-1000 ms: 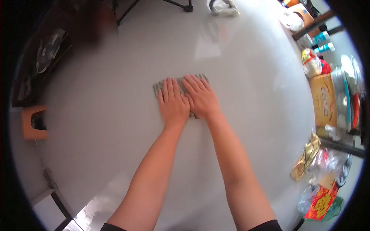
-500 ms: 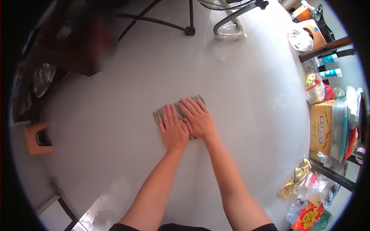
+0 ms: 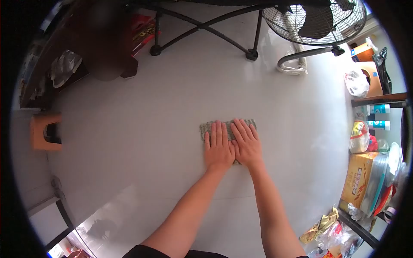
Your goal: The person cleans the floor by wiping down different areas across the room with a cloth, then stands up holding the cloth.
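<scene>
The left hand point(image 3: 220, 153) and right hand point(image 3: 248, 149) lie flat, pinching nothing, on a bumpy green-grey cloth point(image 3: 229, 132) mid-way across the shiny grey floor point(image 3: 129, 133). It has slid toward the floor's right edge, onto a new patch. Its longer side seems to run left to right.

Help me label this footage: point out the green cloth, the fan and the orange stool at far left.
Green cloth point(image 3: 229, 131): head view, its uncovered upper middle.
Fan point(image 3: 316, 21): head view, a dark blade.
Orange stool point(image 3: 38, 132): head view, left of its opening.
</scene>
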`<move>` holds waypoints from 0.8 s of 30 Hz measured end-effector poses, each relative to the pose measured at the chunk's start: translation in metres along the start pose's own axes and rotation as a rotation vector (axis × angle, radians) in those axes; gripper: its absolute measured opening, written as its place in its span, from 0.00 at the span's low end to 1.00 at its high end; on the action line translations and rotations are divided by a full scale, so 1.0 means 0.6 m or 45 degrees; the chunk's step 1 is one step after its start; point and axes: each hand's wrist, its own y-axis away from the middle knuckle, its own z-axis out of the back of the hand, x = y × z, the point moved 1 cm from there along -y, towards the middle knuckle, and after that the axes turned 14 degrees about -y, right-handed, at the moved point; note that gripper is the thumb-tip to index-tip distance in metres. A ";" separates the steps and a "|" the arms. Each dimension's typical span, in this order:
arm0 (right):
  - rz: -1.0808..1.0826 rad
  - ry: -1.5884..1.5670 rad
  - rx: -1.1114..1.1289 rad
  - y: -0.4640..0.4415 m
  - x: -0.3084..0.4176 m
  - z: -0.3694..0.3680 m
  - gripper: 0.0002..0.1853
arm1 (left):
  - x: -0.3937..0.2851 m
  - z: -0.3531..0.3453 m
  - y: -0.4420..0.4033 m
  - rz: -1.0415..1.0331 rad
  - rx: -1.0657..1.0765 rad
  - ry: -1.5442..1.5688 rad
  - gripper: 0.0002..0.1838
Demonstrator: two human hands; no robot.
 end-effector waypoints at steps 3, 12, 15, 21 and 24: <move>-0.032 0.002 -0.031 -0.014 -0.010 0.002 0.30 | -0.001 0.007 -0.027 -0.067 -0.023 -0.050 0.39; -0.043 0.041 -0.171 -0.096 -0.061 0.019 0.29 | -0.017 0.017 -0.136 -0.118 -0.310 0.023 0.36; -0.018 0.086 -0.236 -0.121 -0.082 0.017 0.29 | -0.017 0.016 -0.175 -0.141 -0.330 0.053 0.36; -0.033 0.040 -0.358 -0.189 -0.122 0.024 0.29 | -0.032 0.005 -0.261 -0.146 -0.431 0.090 0.35; -0.027 0.040 -0.391 -0.208 -0.133 0.023 0.29 | -0.029 0.011 -0.276 -0.144 -0.471 0.099 0.34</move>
